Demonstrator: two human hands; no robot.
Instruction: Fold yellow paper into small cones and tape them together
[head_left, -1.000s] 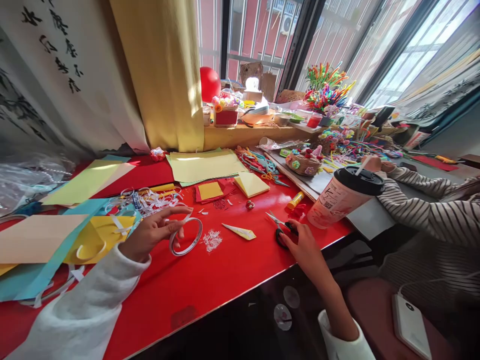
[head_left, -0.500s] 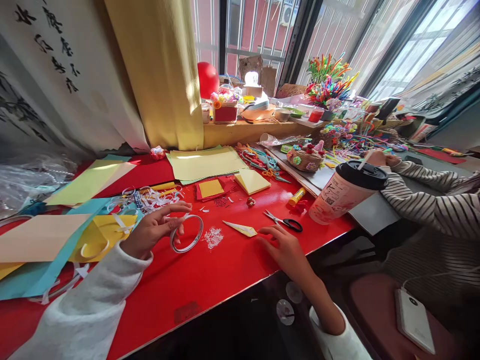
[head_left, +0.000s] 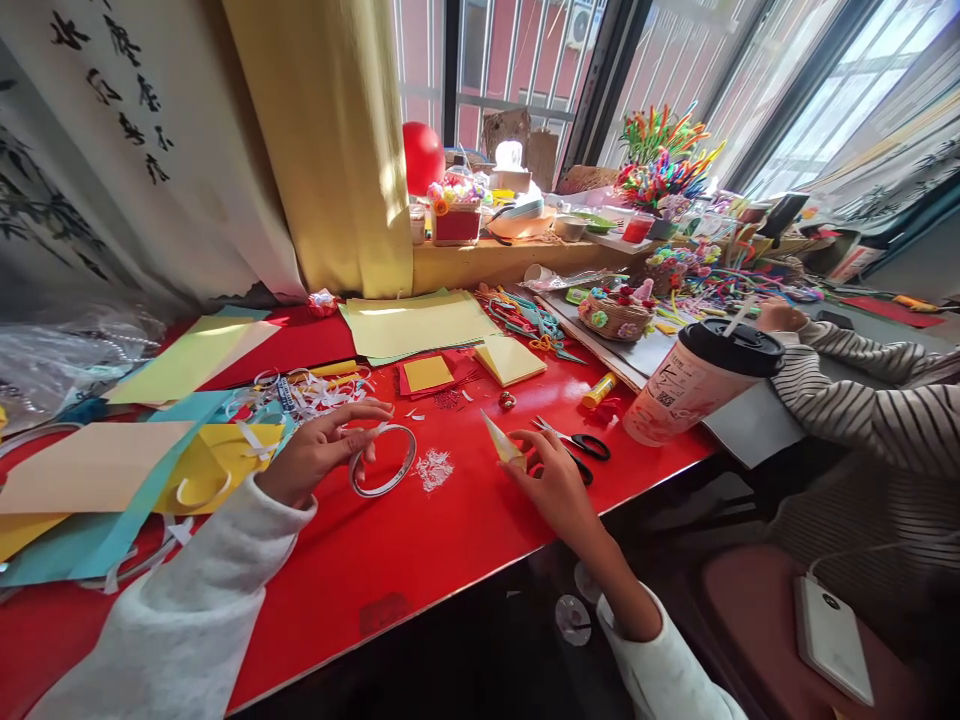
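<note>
My left hand (head_left: 319, 452) grips a thin roll of tape (head_left: 396, 482) by its upper left edge, holding it tilted above the red table. My right hand (head_left: 555, 488) pinches the wide lower end of a pale yellow paper folded into a narrow point (head_left: 499, 438), its tip slanting up and left. Right behind those fingers lie black-handled scissors (head_left: 592, 446), partly hidden by the hand. Between the two hands a small heap of white paper shreds (head_left: 433, 469) rests on the table (head_left: 442, 555).
Yellow paper squares (head_left: 427, 374), a folded cream paper (head_left: 511, 360) and a glue stick (head_left: 599, 390) lie farther back. A lidded paper cup (head_left: 686, 390) stands at right, near a person's striped sleeve (head_left: 840, 405). Coloured sheets (head_left: 90, 465) and paper scraps cover the left side.
My right hand has picked up the pointed folded paper from the table and tilted its tip upward. My left hand still holds the tape roll, almost unmoved.
</note>
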